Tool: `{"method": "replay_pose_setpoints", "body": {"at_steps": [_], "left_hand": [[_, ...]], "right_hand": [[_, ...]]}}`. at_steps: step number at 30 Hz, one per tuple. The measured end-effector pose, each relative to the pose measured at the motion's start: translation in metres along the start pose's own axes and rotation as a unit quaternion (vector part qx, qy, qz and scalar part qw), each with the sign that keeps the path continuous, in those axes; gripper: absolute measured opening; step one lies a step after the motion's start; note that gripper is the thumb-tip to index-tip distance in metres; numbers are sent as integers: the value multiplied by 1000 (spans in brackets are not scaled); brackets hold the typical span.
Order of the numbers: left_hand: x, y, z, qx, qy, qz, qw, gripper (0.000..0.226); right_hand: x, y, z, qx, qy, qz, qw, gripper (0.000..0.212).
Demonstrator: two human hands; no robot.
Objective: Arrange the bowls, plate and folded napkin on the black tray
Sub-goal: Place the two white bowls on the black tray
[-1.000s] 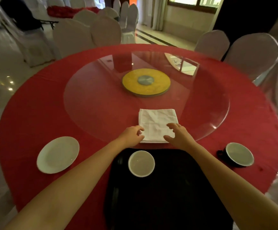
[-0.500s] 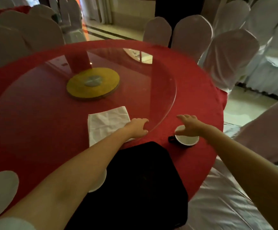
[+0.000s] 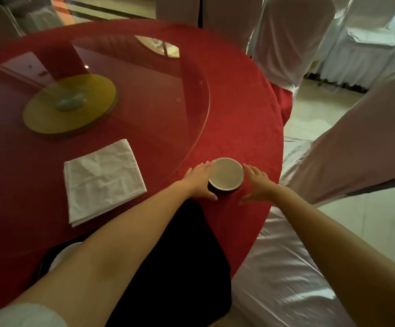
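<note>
By my reading the job is about a quarter done. At the near left a white bowl (image 3: 61,254) already sits on the black tray (image 3: 180,267), half hidden under the left forearm. Just beyond the tray's far left corner the folded napkin (image 3: 102,182) lies flat on the desk (image 3: 238,128), a creased white square with its layered edges showing along the near side; nothing touches it. The plate is out of view, so I cannot tell where it stands. Further right, near the desk's right edge and just past the tray's far right corner, the left hand (image 3: 198,181) lies against the left wall of the dark-sided bowl (image 3: 226,173), its fingers (image 3: 203,167) straight and its thumb reaching under the near side. This bowl is upright, pale inside, dark outside and looks empty. The right hand (image 3: 257,184) is just beside its right wall, fingers (image 3: 250,168) spread and uncurled, and neither hand has closed on it. This bowl, the napkin and the plate remain to be placed.
</note>
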State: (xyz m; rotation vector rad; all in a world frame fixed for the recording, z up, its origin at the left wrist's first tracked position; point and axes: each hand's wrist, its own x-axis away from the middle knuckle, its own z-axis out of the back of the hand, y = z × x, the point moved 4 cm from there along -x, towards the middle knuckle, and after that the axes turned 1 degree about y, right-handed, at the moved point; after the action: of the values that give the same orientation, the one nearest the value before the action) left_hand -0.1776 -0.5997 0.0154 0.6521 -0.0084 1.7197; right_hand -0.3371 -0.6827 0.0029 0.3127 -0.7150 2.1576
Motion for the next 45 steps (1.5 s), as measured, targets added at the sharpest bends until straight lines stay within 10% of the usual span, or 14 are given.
{"method": "replay_pose_setpoints", "body": {"at_steps": [11,45], "left_hand": [[-9,-7,-4,142,65,3,988,89],[212,-105,-70,290,196,134,927,84]], "right_hand": [[-13,-5,-15,-242,128,74,959,90],[48,-162,-119,-146,-70,242,957,95]]}}
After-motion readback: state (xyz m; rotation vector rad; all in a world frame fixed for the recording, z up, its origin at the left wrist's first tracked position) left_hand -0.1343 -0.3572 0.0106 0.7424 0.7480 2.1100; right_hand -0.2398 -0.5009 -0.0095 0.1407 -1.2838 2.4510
